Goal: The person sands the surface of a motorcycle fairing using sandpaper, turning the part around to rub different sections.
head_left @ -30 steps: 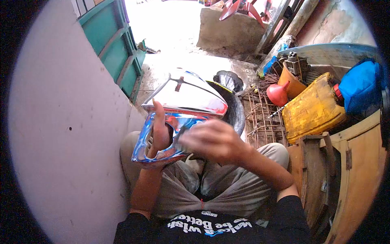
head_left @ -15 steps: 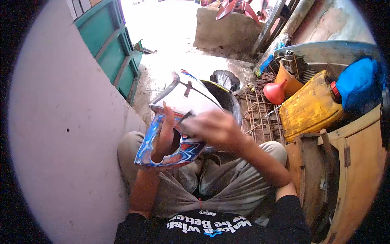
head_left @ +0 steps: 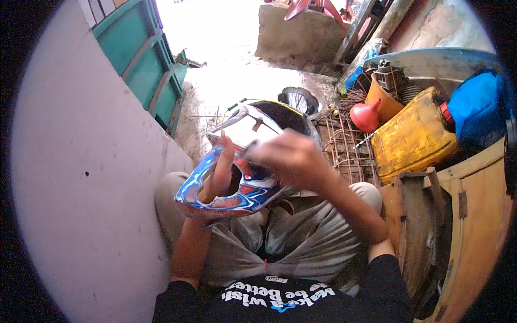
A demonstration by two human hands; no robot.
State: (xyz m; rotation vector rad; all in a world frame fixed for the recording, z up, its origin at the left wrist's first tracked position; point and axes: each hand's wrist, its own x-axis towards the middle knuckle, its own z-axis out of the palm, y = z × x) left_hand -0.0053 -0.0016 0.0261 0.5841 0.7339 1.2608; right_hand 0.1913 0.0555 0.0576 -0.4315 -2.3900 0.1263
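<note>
A glossy panel (head_left: 253, 196), patterned in blue, white and red with a large opening, is held over my lap. My left hand (head_left: 221, 172) reaches up through the opening and grips the panel, thumb pointing up. My right hand (head_left: 291, 159), blurred, is closed at the panel's upper right edge around a small dark piece (head_left: 251, 148) whose shape is unclear. The panel's white part (head_left: 245, 129) tilts away from me, beyond my hands. Behind it sits a dark round tub (head_left: 285, 116), partly hidden.
A black scalloped bowl (head_left: 299, 100) lies beyond the tub. To the right are rusty wire mesh (head_left: 347, 148), a red funnel (head_left: 366, 116), a yellow jerrycan (head_left: 414, 134) and a wooden cabinet (head_left: 476, 215). A white wall (head_left: 97, 188) stands close on the left.
The panel has tilted, so its white part looks shorter and more of the tub shows. My left hand still holds it, while my right hand has shifted slightly along its edge.
</note>
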